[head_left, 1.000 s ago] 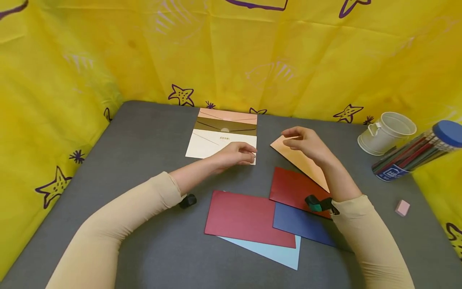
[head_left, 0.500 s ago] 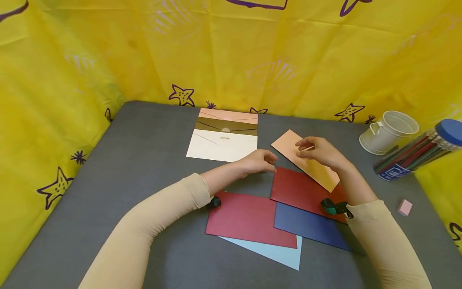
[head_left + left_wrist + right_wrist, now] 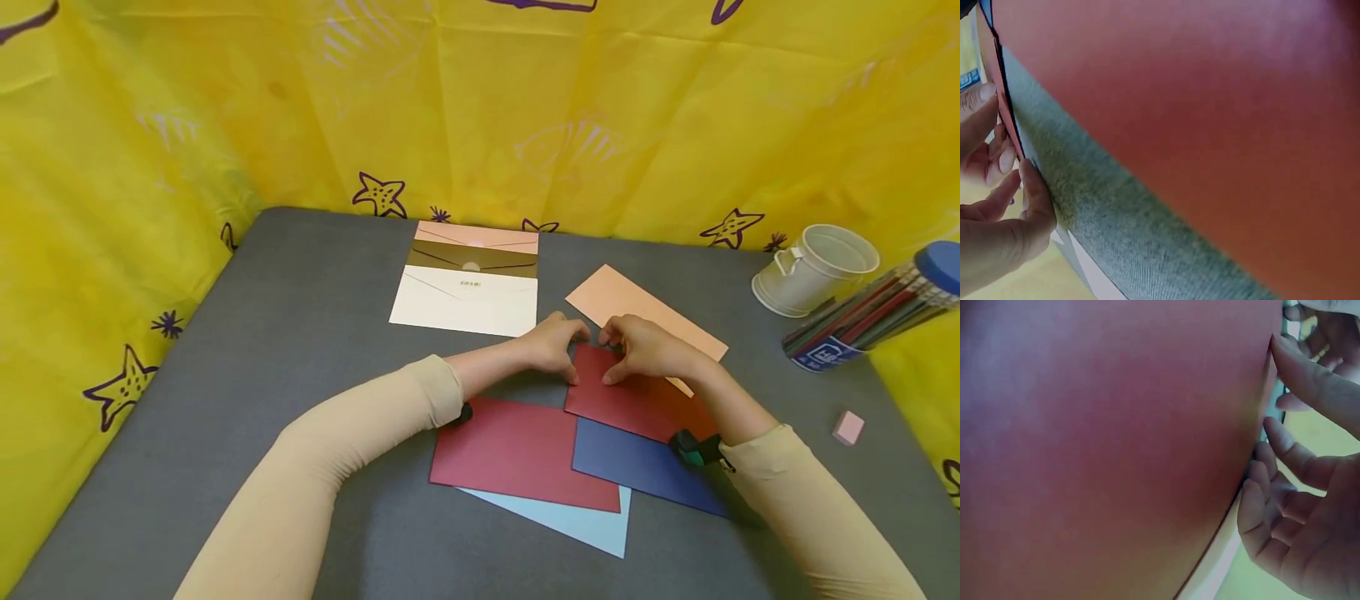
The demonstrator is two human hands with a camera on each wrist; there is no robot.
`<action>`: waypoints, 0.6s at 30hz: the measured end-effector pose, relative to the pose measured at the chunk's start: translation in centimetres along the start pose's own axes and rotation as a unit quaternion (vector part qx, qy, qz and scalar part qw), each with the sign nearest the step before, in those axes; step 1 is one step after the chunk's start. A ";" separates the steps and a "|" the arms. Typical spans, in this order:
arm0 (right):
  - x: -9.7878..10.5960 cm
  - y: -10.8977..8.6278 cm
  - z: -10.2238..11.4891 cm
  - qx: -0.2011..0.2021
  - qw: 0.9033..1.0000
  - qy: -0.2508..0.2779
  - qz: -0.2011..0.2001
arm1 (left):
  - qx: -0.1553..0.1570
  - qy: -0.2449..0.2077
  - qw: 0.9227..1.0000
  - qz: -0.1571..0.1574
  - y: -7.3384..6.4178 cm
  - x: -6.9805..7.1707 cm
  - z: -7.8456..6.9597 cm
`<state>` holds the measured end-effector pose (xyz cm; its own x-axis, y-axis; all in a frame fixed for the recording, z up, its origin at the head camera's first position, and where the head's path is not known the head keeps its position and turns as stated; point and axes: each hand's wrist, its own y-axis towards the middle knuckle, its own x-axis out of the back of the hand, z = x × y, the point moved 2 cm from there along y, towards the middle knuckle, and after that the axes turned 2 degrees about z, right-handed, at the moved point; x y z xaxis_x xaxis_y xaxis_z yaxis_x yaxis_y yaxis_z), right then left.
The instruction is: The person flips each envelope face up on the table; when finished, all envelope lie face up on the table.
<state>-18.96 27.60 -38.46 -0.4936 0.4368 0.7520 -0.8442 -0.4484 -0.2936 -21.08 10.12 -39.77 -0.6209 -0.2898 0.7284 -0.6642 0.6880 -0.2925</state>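
Observation:
A dark red envelope (image 3: 622,402) lies right of the table's middle, over part of a blue one (image 3: 645,467). My left hand (image 3: 555,346) is at its far left corner, thumb on the left edge and fingers curled by the corner. Beside it my right hand (image 3: 648,348) pinches the far edge, thumb on top of the paper and fingers bent at the edge. The red sheet (image 3: 1179,94) fills much of the left wrist view, both hands at its edge. A peach envelope (image 3: 637,304) lies just beyond, partly behind the right hand.
A crimson envelope (image 3: 510,454) overlaps a light blue one (image 3: 577,521) in front. White (image 3: 465,308), brown (image 3: 450,260) and pink (image 3: 480,236) envelopes lie in overlapping rows at the back. On the right are a white cup (image 3: 810,271), a pencil tub (image 3: 862,325) and an eraser (image 3: 848,427).
My left hand has moved right from the white envelope to the red envelope's corner. My right hand has come down from above the peach envelope onto the red one's far edge.

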 end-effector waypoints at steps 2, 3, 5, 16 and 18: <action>-0.3 0.1 0.0 0.002 1.000 -0.012 -0.006 | 0.000 0.015 1.000 -0.006 -0.2 -0.2 -0.1; -0.4 0.1 0.0 0.001 1.000 -0.016 -0.008 | 0.000 0.021 1.000 -0.010 -0.3 -0.3 -0.1; -0.6 0.2 0.0 0.001 1.000 -0.025 -0.014 | 0.000 0.031 0.999 -0.016 -0.4 -0.4 -0.2; -0.4 0.0 0.1 -0.004 0.999 -0.038 -0.022 | -0.001 0.038 0.999 -0.023 -0.2 -0.6 -0.4; -0.3 -0.1 0.1 -0.001 0.999 -0.030 -0.016 | -0.004 0.025 0.999 -0.019 -0.1 -0.5 -0.5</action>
<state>-18.71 27.46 -38.64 -0.4539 0.4036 0.7944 -0.8595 -0.4336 -0.2708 -20.51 10.50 -39.80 -0.5729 -0.2820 0.7696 -0.6839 0.6820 -0.2592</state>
